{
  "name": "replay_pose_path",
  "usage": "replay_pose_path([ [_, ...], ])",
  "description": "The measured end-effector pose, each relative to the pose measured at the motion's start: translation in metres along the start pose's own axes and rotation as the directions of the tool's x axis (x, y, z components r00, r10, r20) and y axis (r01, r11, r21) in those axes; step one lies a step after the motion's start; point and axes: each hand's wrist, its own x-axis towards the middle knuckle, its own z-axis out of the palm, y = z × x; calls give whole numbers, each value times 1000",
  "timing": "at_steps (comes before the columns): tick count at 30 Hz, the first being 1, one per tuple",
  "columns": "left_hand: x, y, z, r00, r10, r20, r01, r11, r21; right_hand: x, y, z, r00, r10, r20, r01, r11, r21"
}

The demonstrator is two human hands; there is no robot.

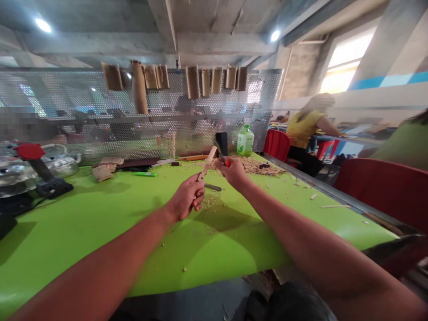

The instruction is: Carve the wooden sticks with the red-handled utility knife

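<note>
My left hand is closed around the lower end of a pale, partly carved wooden stick, which tilts up and to the right. Close to the stick's right side, my right hand grips a carving knife with an orange-red part on its handle. The dark blade points up and left; whether it touches the wood I cannot tell. On the green tabletop just beyond my hands lies a flat dark bar. Small wood chips are scattered below them.
A heap of shavings and a green-tinted bottle stand behind my right hand. At the left are metal kettles and a red-topped stand. A perforated metal screen closes the back. People sit at the right near red chairs.
</note>
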Motion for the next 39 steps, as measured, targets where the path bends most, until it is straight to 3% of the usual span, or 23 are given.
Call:
replay_pose_path([
  [2, 1, 0, -1, 1000, 21, -14, -21, 1000, -14, -5, -4, 4, 996, -75, 55, 88, 949, -303],
  [4, 2, 0, -1, 999, 27, -20, -28, 999, -46, -10, -8, 9, 989, -94, 115, 139, 854, -501],
  [9, 3, 2, 1, 997, 46, -57, -51, 994, -92, -21, -20, 17, 978, -93, 185, 196, 697, -690],
  [13, 4, 3, 2, 991, 29, -129, -43, 993, -108, -26, -26, 17, 966, -96, 238, 244, 631, -736],
  [21, 5, 2, 4, 988, 38, -151, -55, 993, -108, -26, -31, 10, 981, -106, 162, 192, 629, -753],
  [26, 4, 3, 4, 989, 43, -139, -59, 992, -111, -24, -26, 12, 982, -81, 169, 183, 620, -763],
  [39, 4, 7, 14, 985, -70, -159, 48, 989, -139, -10, -9, 15, 979, -68, 190, 194, 581, -791],
])
